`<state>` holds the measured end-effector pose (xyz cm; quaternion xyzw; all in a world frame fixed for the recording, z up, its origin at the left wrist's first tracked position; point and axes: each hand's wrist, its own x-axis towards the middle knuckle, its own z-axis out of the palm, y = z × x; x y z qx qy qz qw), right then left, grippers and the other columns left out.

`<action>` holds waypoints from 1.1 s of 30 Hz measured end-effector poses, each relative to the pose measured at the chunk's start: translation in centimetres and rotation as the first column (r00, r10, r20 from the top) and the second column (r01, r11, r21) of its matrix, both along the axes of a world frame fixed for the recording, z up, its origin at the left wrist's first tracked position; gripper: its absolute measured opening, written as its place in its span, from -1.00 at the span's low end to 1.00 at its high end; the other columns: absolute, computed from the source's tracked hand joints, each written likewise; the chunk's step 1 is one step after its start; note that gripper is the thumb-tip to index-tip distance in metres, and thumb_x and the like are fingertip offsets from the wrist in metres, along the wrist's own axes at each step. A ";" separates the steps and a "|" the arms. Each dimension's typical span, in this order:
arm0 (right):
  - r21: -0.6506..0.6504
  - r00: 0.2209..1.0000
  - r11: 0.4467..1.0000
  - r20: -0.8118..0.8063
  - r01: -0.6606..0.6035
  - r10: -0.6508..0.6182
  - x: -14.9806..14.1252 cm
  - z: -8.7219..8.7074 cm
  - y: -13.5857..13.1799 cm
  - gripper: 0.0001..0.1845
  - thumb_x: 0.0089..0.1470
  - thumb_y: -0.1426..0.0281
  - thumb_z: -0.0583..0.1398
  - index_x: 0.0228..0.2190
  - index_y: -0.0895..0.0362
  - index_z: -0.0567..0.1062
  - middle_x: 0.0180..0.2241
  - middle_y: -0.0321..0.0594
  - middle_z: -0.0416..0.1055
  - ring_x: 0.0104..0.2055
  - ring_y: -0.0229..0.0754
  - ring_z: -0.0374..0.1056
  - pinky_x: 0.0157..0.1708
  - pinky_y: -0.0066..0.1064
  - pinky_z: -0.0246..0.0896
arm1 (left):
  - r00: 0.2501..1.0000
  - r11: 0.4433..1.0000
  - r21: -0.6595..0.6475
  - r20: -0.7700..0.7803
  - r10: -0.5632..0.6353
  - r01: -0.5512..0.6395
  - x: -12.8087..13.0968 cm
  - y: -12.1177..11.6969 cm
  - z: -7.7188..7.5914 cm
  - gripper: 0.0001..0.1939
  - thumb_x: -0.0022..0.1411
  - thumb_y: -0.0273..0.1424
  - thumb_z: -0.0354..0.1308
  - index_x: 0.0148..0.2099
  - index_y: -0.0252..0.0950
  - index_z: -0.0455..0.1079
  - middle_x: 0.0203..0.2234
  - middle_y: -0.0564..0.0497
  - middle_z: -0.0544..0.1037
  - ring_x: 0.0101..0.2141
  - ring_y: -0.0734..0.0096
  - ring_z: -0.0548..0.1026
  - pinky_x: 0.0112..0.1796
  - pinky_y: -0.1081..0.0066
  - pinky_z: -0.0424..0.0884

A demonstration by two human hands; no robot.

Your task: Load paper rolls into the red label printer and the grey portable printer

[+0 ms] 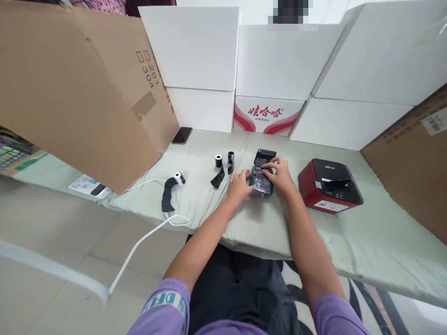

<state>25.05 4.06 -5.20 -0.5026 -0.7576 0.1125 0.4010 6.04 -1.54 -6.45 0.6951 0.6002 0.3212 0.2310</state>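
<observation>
A small dark portable printer [262, 182] lies on the green-covered table, its lid [265, 155] raised at the far side. My left hand [240, 186] is closed against the printer's left side, fingertips on its edge. From the right, my right hand [280, 173] bends its fingers over the opening near the hinge; what lies under those fingertips is hidden. Left of the printer stand a black-and-white paper roll [218, 161] and a second dark roll [231, 157], with a curled black strip [218, 178] in front of them.
A red and black printer [330, 186] stands to the right. Farther left lie a roll with a long black tail [168, 195], a white cable [139, 242] and a phone [182, 135]. White boxes [202, 51] wall off the back; brown cartons [87, 83] flank the table [244, 228].
</observation>
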 end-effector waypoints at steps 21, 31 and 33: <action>-0.279 0.757 0.938 -0.652 -0.208 -0.026 0.7 0.2 0.2 -0.75 -0.09 0.24 0.25 -0.31 0.04 0.51 -0.18 -0.25 0.50 -0.07 -0.07 0.38 0.08 -0.18 0.25 | 0.985 0.913 0.376 -0.127 -0.116 0.156 -0.7 -0.2 0.0 -0.72 0.28 -0.41 0.18 -0.03 -0.04 0.62 -0.14 -0.02 0.51 -0.07 0.28 0.44 -0.02 0.22 0.26; -0.393 0.810 0.867 -0.586 -0.307 0.022 0.4 -0.1 0.0 -0.67 -0.27 0.37 0.21 -0.32 0.05 0.50 -0.14 -0.21 0.51 -0.01 -0.01 0.37 0.10 -0.16 0.20 | 0.993 0.936 0.337 -0.092 -0.071 0.099 -0.9 -0.2 0.1 -0.44 0.26 -0.58 -0.03 0.24 -0.13 0.43 0.02 -0.08 0.46 -0.04 0.25 0.40 0.01 0.24 0.25; -0.407 0.807 0.861 -0.591 -0.305 0.006 0.5 -0.3 0.1 -0.57 -0.27 0.37 0.22 -0.22 0.04 0.51 -0.10 -0.20 0.52 0.02 0.00 0.37 0.12 -0.14 0.20 | 0.992 0.947 0.304 -0.104 -0.074 0.103 -0.9 -0.1 0.0 -0.41 0.25 -0.59 -0.05 0.26 -0.12 0.40 0.07 -0.08 0.43 -0.03 0.25 0.40 0.02 0.23 0.26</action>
